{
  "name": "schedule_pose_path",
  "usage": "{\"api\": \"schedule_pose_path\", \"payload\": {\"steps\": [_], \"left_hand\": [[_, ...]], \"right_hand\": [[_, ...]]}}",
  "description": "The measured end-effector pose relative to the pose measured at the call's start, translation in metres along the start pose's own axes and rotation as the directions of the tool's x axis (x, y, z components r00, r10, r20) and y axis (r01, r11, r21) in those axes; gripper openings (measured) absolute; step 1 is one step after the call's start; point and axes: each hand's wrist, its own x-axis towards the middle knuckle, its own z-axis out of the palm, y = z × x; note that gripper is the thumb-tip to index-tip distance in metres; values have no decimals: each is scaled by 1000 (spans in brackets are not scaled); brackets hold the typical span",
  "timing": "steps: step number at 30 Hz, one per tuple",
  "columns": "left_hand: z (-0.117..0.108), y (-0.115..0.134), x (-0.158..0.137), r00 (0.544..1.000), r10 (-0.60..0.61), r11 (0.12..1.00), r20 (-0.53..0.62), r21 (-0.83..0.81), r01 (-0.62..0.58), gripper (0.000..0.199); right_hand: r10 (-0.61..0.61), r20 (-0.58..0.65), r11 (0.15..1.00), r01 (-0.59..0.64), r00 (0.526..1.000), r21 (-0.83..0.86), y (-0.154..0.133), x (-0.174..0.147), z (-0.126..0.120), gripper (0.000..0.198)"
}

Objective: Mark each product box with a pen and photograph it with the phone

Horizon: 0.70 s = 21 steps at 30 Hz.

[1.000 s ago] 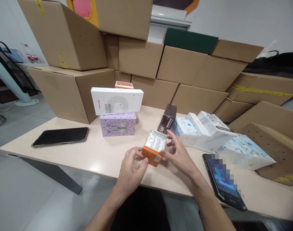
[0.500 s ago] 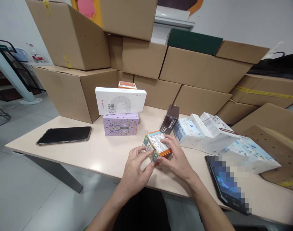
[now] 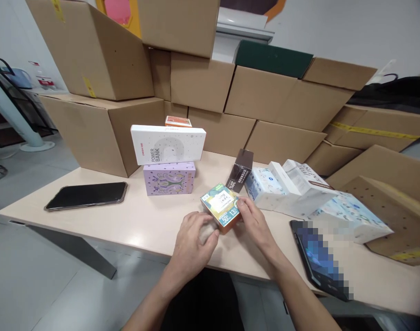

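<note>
A small yellow, green and orange printed carton (image 3: 220,204) is tilted just above or on the table in front of me; I cannot tell whether its underside touches. My right hand (image 3: 256,225) grips its right side, with the printed face showing "50" and "1.3" turned up. Close to its lower left corner is my left hand (image 3: 192,239), fingers and thumb curled round a pale, rounded thing (image 3: 207,230) that is mostly hidden. Just behind the carton lies a dark brown box (image 3: 241,170). A white power bank box (image 3: 168,145) rests on a purple patterned box (image 3: 170,178).
A black phone (image 3: 87,195) lies at the left. White and blue packs (image 3: 265,186) stand at the right, near a dark tablet-like device (image 3: 320,262) with a blurred screen. Cardboard boxes (image 3: 203,82) are stacked behind. A small orange box (image 3: 178,121) shows behind the power bank box.
The carton has been turned over, from its white text panel to its yellow-green face. My right hand has shifted from its top to its right side. The view has shifted slightly.
</note>
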Motion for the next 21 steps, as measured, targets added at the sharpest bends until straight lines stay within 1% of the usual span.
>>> {"api": "schedule_pose_path", "payload": {"steps": [2, 6, 8, 9, 11, 13, 15, 17, 18, 19, 21], "left_hand": [[1, -1, 0, 1000, 5, 1000, -11, 6, -5, 25], [3, -4, 0, 999, 1, 1000, -38, -3, -2, 27], [4, -5, 0, 999, 1, 1000, -45, 1, -1, 27], [3, -5, 0, 999, -1, 1000, -49, 6, 2, 27], [3, -4, 0, 999, -4, 1000, -43, 16, 5, 26], [2, -3, 0, 1000, -8, 1000, -20, 26, 8, 26], [1, -3, 0, 1000, -14, 999, 3, 31, 14, 27], [2, -3, 0, 1000, -22, 999, 10, 30, 21, 28], [2, -3, 0, 1000, -24, 999, 9, 28, 24, 29], [2, -3, -1, 1000, -27, 999, 6, 23, 27, 30], [2, -2, -1, 999, -41, 999, 0, 9, 41, 36]], "right_hand": [[4, 48, 1000, -3, 999, -26, 2, 0, 1, 44], [0, 94, 996, 8, 996, -89, 6, 1, 3, 45], [-10, 83, 996, 18, 996, -90, 8, 2, 3, 44], [-32, 53, 995, 37, 998, -91, 8, 1, 3, 44], [-119, -35, 988, 115, 992, -107, 7, -1, 5, 45], [-245, -70, 958, 230, 967, -170, 5, -4, 7, 50], [-363, -19, 900, 345, 932, -266, 4, -8, 10, 60], [-438, 27, 838, 419, 898, -349, 3, -11, 13, 64], [-452, 19, 827, 426, 892, -367, 3, -11, 14, 62], [-444, -8, 837, 412, 896, -361, 3, -11, 14, 57], [-357, -80, 908, 326, 931, -264, 3, -8, 12, 45]]}}
